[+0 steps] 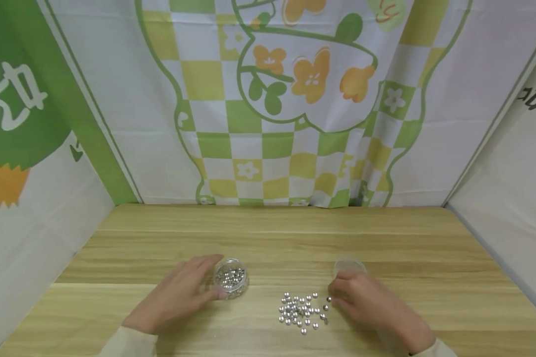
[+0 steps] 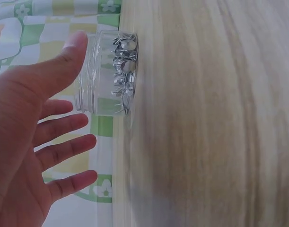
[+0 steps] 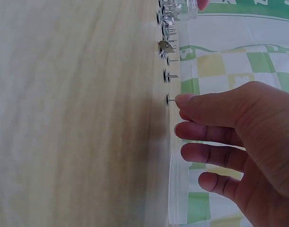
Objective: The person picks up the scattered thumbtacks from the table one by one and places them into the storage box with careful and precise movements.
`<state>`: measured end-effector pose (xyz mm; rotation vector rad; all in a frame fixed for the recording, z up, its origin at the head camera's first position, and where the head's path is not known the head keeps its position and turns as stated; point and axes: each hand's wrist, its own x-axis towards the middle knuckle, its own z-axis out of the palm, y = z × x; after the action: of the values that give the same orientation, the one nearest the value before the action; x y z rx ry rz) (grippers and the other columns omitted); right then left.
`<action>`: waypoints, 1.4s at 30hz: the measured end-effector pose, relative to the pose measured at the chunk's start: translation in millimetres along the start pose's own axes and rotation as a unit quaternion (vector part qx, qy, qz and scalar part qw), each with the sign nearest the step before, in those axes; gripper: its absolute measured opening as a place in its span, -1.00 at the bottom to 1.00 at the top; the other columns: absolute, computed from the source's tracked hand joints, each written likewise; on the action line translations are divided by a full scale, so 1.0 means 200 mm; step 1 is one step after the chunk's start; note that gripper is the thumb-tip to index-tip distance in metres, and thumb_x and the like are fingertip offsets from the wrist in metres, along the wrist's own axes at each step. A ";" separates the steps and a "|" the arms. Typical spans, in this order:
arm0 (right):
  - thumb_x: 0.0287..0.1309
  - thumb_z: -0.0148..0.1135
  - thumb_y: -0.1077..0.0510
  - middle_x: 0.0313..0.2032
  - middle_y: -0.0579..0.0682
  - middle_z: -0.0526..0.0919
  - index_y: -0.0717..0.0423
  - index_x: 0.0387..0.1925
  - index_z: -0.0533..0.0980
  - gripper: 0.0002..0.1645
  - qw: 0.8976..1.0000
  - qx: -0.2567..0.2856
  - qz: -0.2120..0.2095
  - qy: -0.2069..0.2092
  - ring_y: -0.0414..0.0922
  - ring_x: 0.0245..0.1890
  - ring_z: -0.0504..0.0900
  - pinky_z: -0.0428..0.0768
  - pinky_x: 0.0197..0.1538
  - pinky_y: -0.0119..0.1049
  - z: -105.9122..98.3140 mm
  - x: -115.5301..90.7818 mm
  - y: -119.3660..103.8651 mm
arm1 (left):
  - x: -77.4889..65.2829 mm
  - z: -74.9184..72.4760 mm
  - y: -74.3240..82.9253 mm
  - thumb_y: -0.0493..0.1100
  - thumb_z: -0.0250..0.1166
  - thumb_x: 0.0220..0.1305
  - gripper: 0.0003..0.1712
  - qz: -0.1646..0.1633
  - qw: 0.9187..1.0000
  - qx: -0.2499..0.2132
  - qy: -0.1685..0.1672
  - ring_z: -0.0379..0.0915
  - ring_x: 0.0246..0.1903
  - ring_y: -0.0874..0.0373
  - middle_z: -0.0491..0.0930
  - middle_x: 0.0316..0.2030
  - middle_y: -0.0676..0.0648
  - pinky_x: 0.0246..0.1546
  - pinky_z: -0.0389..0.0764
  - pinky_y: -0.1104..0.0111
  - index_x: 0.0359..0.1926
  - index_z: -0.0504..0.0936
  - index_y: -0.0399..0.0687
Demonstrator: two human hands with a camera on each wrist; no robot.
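Observation:
A small clear round jar (image 1: 231, 278) stands on the table, partly filled with silver thumbtacks (image 2: 126, 61). My left hand (image 1: 183, 287) is beside it, its thumb at the jar's rim and its fingers spread apart. To the jar's right lies a loose scatter of silver thumbtacks (image 1: 295, 310), several with their pins pointing up. At the right edge of that scatter, my right hand (image 1: 362, 300) pinches the pin of one thumbtack (image 3: 168, 100) between thumb and index finger. The tack's flat head is at the tabletop; whether it touches is hard to tell.
Just beyond the right hand lies a clear round lid (image 1: 350, 265), partly hidden by the fingers. The wooden table (image 1: 268, 233) ends at a patterned cloth (image 1: 272, 163) hanging behind it, with more cloth on both sides.

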<state>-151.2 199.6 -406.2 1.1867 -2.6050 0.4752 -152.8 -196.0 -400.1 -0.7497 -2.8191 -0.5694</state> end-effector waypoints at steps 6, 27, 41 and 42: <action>0.00 0.38 0.23 -0.41 -0.18 0.68 0.00 -0.42 0.66 -0.93 0.999 0.011 0.015 -0.028 -0.28 -0.39 0.62 0.77 -0.34 -0.28 0.01 0.01 -0.02 | 0.00 0.02 0.00 0.23 0.37 0.07 -0.12 0.008 1.000 0.001 -0.003 0.40 0.16 -0.17 0.52 0.18 -0.27 0.15 0.47 -0.24 0.29 0.40 -0.20; -0.02 0.32 0.33 -0.50 -0.21 0.64 -0.05 -0.56 0.61 -0.81 0.999 0.011 0.028 -0.032 -0.34 -0.48 0.55 0.73 -0.44 -0.36 0.03 0.04 -0.03 | 0.03 0.02 0.04 0.17 0.34 0.14 -0.20 -0.009 0.999 -0.042 -0.027 0.39 0.17 -0.18 0.51 0.18 -0.27 0.19 0.47 -0.18 0.27 0.42 -0.22; -0.06 0.33 0.34 -0.54 -0.20 0.64 -0.03 -0.59 0.59 -0.80 1.000 -0.005 0.006 -0.029 -0.33 -0.51 0.53 0.70 -0.48 -0.39 0.02 0.05 -0.02 | 0.06 0.02 0.03 0.08 0.42 0.08 -0.18 -0.030 0.992 -0.112 -0.045 0.44 0.12 -0.14 0.53 0.15 -0.23 0.16 0.51 -0.16 0.26 0.39 -0.26; -0.06 0.34 0.34 -0.53 -0.19 0.64 -0.03 -0.58 0.60 -0.81 1.000 -0.008 0.004 -0.029 -0.32 -0.50 0.54 0.71 -0.47 -0.38 0.02 0.05 -0.02 | 0.06 0.02 0.02 0.08 0.43 0.08 -0.18 -0.030 0.992 -0.115 -0.046 0.44 0.11 -0.14 0.54 0.15 -0.23 0.16 0.51 -0.16 0.26 0.39 -0.27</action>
<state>-155.2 189.8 -405.3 1.2025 -2.6586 0.4273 -161.0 -185.3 -399.3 -0.7490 -2.9005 -0.9032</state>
